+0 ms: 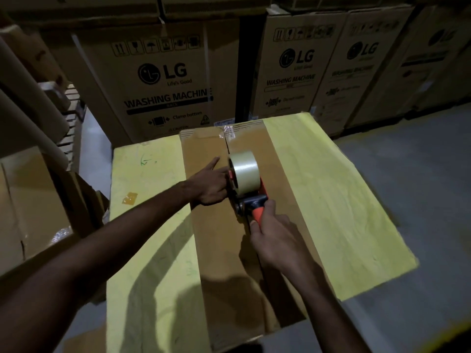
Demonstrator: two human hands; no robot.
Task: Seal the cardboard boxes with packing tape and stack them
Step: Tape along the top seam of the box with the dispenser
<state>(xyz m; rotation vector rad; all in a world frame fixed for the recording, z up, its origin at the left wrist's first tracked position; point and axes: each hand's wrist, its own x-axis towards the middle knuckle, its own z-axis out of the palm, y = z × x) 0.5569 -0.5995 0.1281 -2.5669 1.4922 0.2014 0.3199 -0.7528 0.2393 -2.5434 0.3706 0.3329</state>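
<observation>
The cardboard box (pixel 209 225) lies flat on the yellow-covered bench (pixel 318 187), closed flaps up. Its long axis runs away from me, with the far end leaning a little to the left. The near end reaches the bench edge below me, and the far end stops just short of the back edge. The seam (pixel 225 146) between the two top flaps runs along that same axis. A shiny strip of clear tape (pixel 230 135) covers its far end and reaches the box's far edge.

The tape dispenser (pixel 248 194) sits on the seam in the far half of the box. Its roll of tape (pixel 246 174) stands on edge at the front, and the orange handle (pixel 257 212) points back toward me. My right grip (pixel 277 240) is closed around that handle, fingers wrapped over it and thumb along its left side.

My left grip (pixel 211 186) lies palm down on the left flap, just beside the roll. The index finger is straight and points away along the box. It holds nothing, and the dispenser partly hides the other fingers.

A small scrap of tape (pixel 130 198) is stuck to the bench left of the box. LG washing machine cartons (pixel 163 80) stand in a row behind the bench on the grey floor (pixel 407 161).
</observation>
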